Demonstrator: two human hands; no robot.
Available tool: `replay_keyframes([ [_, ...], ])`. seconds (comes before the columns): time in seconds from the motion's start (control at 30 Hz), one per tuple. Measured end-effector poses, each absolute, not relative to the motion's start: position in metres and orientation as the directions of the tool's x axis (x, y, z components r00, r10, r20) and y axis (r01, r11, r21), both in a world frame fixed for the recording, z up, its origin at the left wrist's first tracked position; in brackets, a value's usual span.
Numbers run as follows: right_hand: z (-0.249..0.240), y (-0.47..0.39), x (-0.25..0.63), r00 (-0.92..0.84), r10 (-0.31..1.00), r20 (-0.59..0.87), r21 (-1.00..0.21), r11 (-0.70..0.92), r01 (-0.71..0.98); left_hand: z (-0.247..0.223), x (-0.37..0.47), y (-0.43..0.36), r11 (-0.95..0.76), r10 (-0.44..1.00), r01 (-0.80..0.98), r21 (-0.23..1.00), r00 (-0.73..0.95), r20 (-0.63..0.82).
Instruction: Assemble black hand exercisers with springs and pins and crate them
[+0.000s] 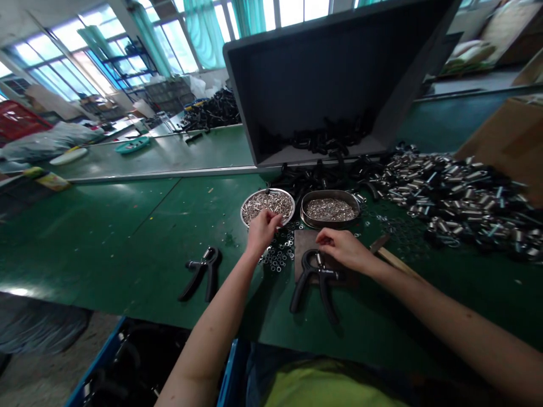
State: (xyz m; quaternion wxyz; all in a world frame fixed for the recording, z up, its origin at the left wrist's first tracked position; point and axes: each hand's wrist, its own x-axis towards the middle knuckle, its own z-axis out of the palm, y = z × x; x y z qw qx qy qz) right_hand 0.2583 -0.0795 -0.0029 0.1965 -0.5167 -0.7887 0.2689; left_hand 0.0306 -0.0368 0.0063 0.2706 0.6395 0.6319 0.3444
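Observation:
My left hand [263, 229] is at the near edge of a round dish [244, 217] of small metal pins, its fingers pinched; anything between them is too small to make out. My right hand [339, 247] is closed above a metal plate [302, 243], just over the top of a black hand grip [324, 291] with a spring. What its fingertips hold is hidden. Another black hand grip [210, 274] lies to the left on the green table [139, 249]. Small washers [278, 257] are scattered between the dish and the plate.
An oval tin [356, 212] of small parts stands behind the plate. A hammer [396, 260] lies at the right, near a big pile of springs and handles [462, 198]. Behind stands a large tilted grey bin [250, 107]; a blue crate [99, 359] is below the front edge.

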Motion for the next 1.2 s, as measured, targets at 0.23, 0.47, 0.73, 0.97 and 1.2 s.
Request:
replay_keyframes([
  [0.23,0.004,-0.086,0.243,-0.531,0.845,0.066,-0.460,0.498,0.735,-0.010,0.047,-0.103,0.035,0.993,0.244,0.969,0.101,-0.061],
  [0.47,-0.003,-0.097,0.255,-0.571,0.815,0.095,-0.313,0.569,0.760,-0.026,0.076,-0.122,-0.118,0.989,0.435,0.893,0.130,0.068],
  [0.73,-0.036,-0.165,0.384,-0.003,0.998,0.062,-0.097,0.009,0.995,-0.037,0.083,-0.123,-0.109,0.991,0.387,0.916,0.118,0.069],
  [0.97,-0.029,-0.179,0.381,0.214,0.975,-0.062,-0.248,-0.223,0.943,-0.033,0.081,-0.129,-0.276,0.955,0.481,0.832,0.231,0.184],
  [1.2,0.024,-0.166,0.306,-0.134,0.989,0.063,-0.631,0.144,0.762,-0.028,0.074,-0.131,-0.529,0.849,0.703,0.475,0.449,0.279],
])
